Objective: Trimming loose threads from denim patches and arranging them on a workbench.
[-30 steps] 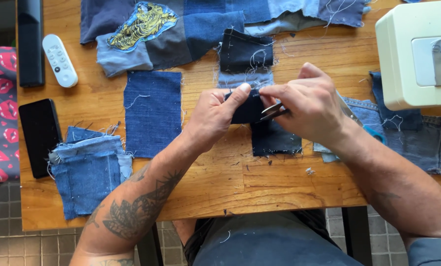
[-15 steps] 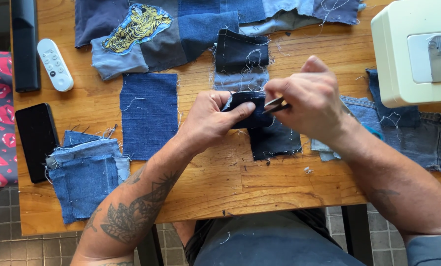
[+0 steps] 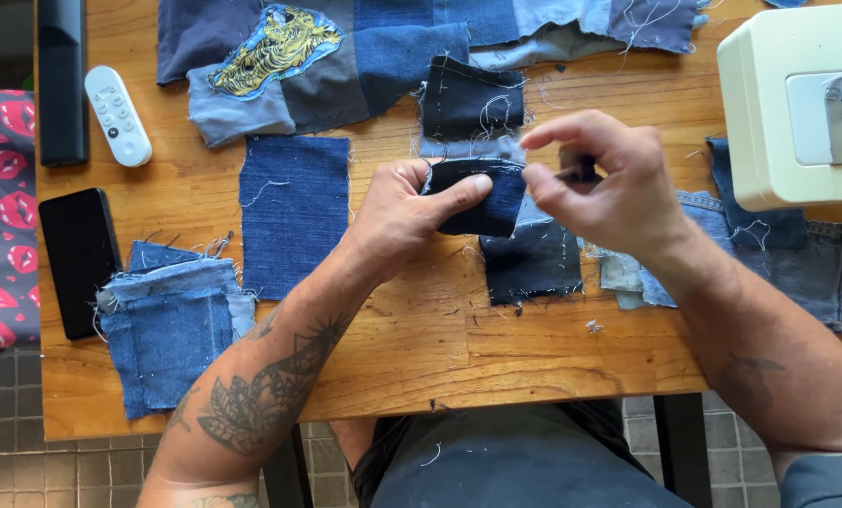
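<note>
We see the left hand [image 3: 397, 221] pinching a dark denim patch [image 3: 482, 193] above the wooden table [image 3: 421, 348], thumb on top. The right hand [image 3: 609, 183] is closed on a small dark tool [image 3: 579, 170] just beside the patch edge. A white remote [image 3: 117, 116] and a black phone [image 3: 80, 256] lie at the left; a cream sewing machine [image 3: 778, 103] stands at the right. Near the front edge the table is bare.

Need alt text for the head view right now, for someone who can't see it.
Over a wooden table, the left hand pinches a dark denim patch while the right hand holds a small dark tool beside it. Denim scraps surround them.
</note>
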